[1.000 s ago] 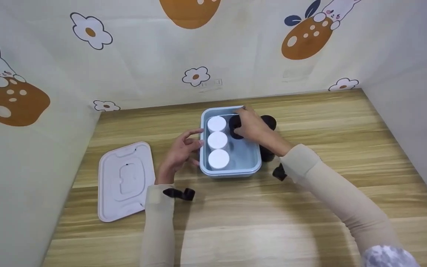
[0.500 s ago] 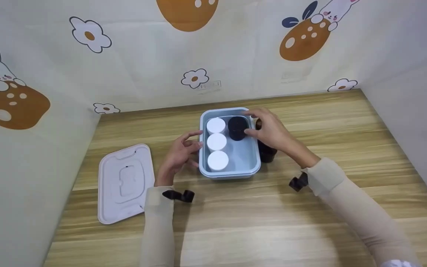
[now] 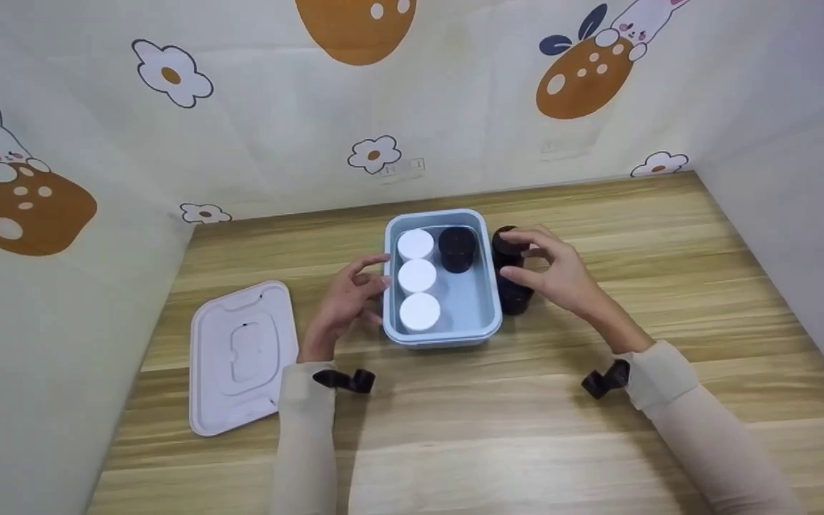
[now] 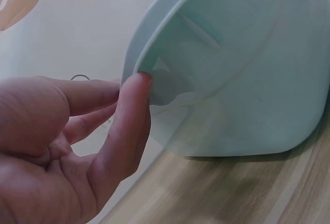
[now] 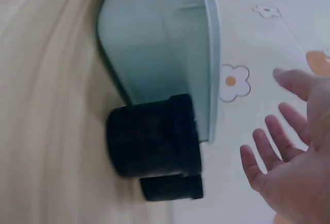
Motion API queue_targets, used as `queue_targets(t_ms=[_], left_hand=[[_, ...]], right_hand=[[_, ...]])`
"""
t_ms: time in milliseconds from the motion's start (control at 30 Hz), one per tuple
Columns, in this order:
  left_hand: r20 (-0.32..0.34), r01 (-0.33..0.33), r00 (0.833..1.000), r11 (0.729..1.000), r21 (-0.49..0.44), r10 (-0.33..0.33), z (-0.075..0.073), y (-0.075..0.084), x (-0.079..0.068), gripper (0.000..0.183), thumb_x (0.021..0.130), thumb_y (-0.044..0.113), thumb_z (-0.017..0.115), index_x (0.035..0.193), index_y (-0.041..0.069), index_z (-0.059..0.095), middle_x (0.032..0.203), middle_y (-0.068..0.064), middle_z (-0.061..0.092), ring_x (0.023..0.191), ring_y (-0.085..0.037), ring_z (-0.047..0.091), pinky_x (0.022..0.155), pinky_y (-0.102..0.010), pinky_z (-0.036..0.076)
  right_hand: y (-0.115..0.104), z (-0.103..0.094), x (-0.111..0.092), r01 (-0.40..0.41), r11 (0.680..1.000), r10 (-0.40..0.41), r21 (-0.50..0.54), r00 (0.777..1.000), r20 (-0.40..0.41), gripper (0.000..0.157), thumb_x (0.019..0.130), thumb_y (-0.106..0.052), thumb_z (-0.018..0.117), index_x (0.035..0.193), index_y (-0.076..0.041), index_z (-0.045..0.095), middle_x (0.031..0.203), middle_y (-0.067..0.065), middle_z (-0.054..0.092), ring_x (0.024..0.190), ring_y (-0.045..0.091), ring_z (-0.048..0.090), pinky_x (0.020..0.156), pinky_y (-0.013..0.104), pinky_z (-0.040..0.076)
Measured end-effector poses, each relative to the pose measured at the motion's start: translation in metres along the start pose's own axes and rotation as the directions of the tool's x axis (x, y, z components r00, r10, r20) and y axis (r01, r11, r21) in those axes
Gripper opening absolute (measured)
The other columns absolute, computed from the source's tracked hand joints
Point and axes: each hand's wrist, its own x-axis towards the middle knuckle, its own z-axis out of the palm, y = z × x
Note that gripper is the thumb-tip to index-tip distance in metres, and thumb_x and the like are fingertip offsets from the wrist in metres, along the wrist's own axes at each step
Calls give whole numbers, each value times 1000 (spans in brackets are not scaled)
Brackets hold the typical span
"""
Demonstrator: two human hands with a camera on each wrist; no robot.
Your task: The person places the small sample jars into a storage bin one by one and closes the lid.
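In the head view, a light-blue plastic bin [image 3: 471, 304] stands on the table. Three white round jars [image 3: 420, 312] line its left side, and one black jar [image 3: 457, 250] sits in its far right corner. My left hand [image 3: 344, 297] touches the bin's left side with its fingertips. Up close, the left wrist view shows thumb and fingers [image 4: 135, 105] against the outside, just under the rim. My right hand [image 3: 562, 275], fingers spread and holding nothing, is over black lidded jars [image 3: 515, 300] standing along the bin's right side. Two of these jars [image 5: 154, 136] show in the right wrist view.
A pale lid [image 3: 244, 357] with rounded corners lies flat on the wood-grain table [image 3: 469, 436], left of the left hand. Cloth walls [image 3: 254, 129] printed with flowers and rabbits close off the back and both sides.
My right hand has let go of the black jar in the bin's far corner and moved right, out over the black jars beside the bin. The left hand stays at the bin's side.
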Motion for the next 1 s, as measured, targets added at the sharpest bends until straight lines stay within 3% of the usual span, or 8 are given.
queue_targets(t_ms=[67, 167, 333, 500, 633, 867, 1000], left_hand=[[1, -4, 1000, 1000, -5, 4, 0, 1, 1, 46, 99, 9, 62, 144, 13, 51, 123, -22, 66, 91, -23, 71, 50, -34, 62], [0, -8, 1000, 1000, -6, 8, 1, 1, 1, 46, 99, 9, 63, 143, 12, 51, 123, -23, 66, 91, -23, 71, 49, -33, 61], [1, -2, 1000, 1000, 3, 2, 3, 2, 2, 46, 98, 10, 64, 143, 14, 52, 121, -20, 67, 92, -21, 70, 48, -32, 61], [-3, -2, 1000, 1000, -7, 2, 4, 0, 2, 47, 98, 10, 64, 143, 13, 53, 119, -18, 68, 90, -21, 71, 48, -32, 60], [-7, 4, 1000, 1000, 3, -4, 3, 0, 2, 46, 98, 12, 64, 143, 15, 53, 120, -19, 68, 87, -20, 71, 48, -32, 61], [-4, 8, 1000, 1000, -7, -9, 2, 0, 1, 47, 98, 11, 63, 144, 14, 51, 120, -20, 67, 82, -20, 71, 47, -32, 61], [-11, 9, 1000, 1000, -3, -9, 1, -1, 1, 47, 98, 10, 63, 143, 14, 52, 120, -19, 67, 85, -22, 71, 48, -32, 61]], right_hand=[[6, -3, -4, 3, 999, -3, 44, 1000, -9, 48, 82, 3, 79, 128, 2, 64, 129, 13, 63, 117, 6, 56, 97, 24, 55], [14, -8, -9, 3, 995, -2, 102, 1000, -10, 49, 82, 7, 77, 129, 5, 62, 128, 8, 64, 118, 6, 58, 99, 28, 55], [23, -13, -16, -54, 986, 50, 155, 998, 32, 54, 83, 7, 75, 134, 4, 58, 135, 23, 58, 125, 17, 57, 106, 38, 52], [30, -17, -22, -174, 972, 162, 156, 983, 82, 61, 85, -1, 76, 142, -4, 53, 143, 25, 51, 129, 38, 51, 109, 37, 50], [35, -18, -26, -223, 967, 208, 127, 971, 122, 67, 85, -4, 77, 145, -7, 49, 144, 21, 51, 130, 39, 50, 107, 29, 49], [47, -17, -23, -227, 968, 208, 103, 964, 165, 76, 82, -1, 77, 149, -6, 43, 146, 21, 50, 136, 36, 46, 119, 52, 38], [54, -15, -22, -259, 959, 228, 118, 948, 221, 78, 82, 0, 76, 151, -3, 38, 150, 23, 46, 142, 38, 39, 125, 50, 28]])
